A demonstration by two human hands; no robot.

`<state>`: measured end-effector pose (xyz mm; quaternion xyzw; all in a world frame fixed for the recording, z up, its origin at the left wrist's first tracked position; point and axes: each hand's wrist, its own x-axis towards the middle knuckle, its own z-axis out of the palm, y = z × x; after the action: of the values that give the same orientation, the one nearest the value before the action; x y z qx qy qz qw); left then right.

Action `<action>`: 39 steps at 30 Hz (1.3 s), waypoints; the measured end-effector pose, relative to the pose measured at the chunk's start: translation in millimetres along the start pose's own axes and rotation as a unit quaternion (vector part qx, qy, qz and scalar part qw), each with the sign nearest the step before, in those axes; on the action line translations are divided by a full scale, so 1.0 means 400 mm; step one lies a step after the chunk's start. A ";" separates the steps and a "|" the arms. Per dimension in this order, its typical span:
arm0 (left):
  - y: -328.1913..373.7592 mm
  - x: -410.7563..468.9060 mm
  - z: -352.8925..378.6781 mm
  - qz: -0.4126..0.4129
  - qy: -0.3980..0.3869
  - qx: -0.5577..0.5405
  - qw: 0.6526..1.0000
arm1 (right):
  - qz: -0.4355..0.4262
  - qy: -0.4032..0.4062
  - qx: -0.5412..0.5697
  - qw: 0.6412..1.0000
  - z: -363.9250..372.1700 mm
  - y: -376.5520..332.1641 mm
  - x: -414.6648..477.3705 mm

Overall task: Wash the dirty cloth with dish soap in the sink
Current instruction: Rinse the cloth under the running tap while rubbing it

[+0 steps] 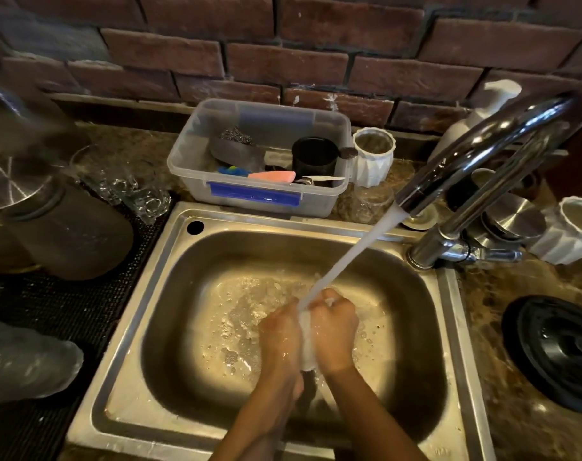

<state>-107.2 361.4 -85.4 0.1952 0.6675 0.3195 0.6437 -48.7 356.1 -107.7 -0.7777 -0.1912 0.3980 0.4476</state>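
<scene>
Squeezing a white cloth [307, 347] between them, the left hand [279, 331] and the right hand [336, 331] meet over the middle of the sink [156, 261], low above its wet, bubbly floor. Each hand's grip is closed round the cloth, fingers curled over it. The cloth shows as a pale strip between the palms. A stream of water [356, 247] from the faucet [482, 151], mounted at the sink's back right corner, lands on the cloth where the knuckles meet. On the counter behind the sink stands a clear plastic tub [196, 181] holding a pink sponge [273, 176] and a black cup [312, 156]. Behind the sink's right half stand a white ribbed cup [372, 158] and a white pump bottle [482, 108].
</scene>
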 end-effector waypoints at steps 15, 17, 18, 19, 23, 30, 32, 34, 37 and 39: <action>-0.012 0.046 -0.001 0.010 0.024 0.036 0.999 | 0.054 -0.075 0.009 0.996 0.017 0.026 -0.027; -0.021 0.032 0.011 -0.010 0.008 0.011 1.000 | 0.060 -0.035 0.011 0.997 0.009 0.027 0.009; -0.020 0.030 0.012 -0.014 0.016 0.005 1.000 | 0.070 -0.047 0.014 0.996 0.010 0.027 0.014; -0.011 0.034 0.007 -0.008 0.036 0.017 0.999 | 0.083 -0.072 0.021 0.994 0.014 0.024 0.002; 0.009 0.052 -0.010 0.032 0.069 0.073 0.994 | 0.061 -0.138 0.049 0.987 0.021 0.015 -0.033; 0.008 0.060 -0.040 -0.095 -0.127 -0.023 0.987 | -0.084 -0.223 0.027 0.971 -0.049 -0.027 0.038; 0.011 0.077 -0.066 -0.126 -0.157 0.007 0.979 | -0.111 -0.297 0.011 0.948 -0.076 -0.044 0.028; 0.015 0.079 -0.083 -0.120 -0.179 0.072 0.974 | -0.129 -0.322 -0.013 0.938 -0.093 -0.045 0.025; 0.018 0.084 -0.088 -0.046 -0.124 0.049 0.990 | -0.175 -0.270 -0.077 0.944 -0.116 -0.030 0.030; 0.020 0.089 -0.087 -0.034 -0.061 -0.036 0.997 | -0.188 -0.228 -0.079 0.952 -0.136 -0.008 0.029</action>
<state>-146.0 385.1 -107.0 0.1680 0.6215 0.3085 0.7002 1.5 335.8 -94.9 -0.6490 -0.4616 0.4574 0.3956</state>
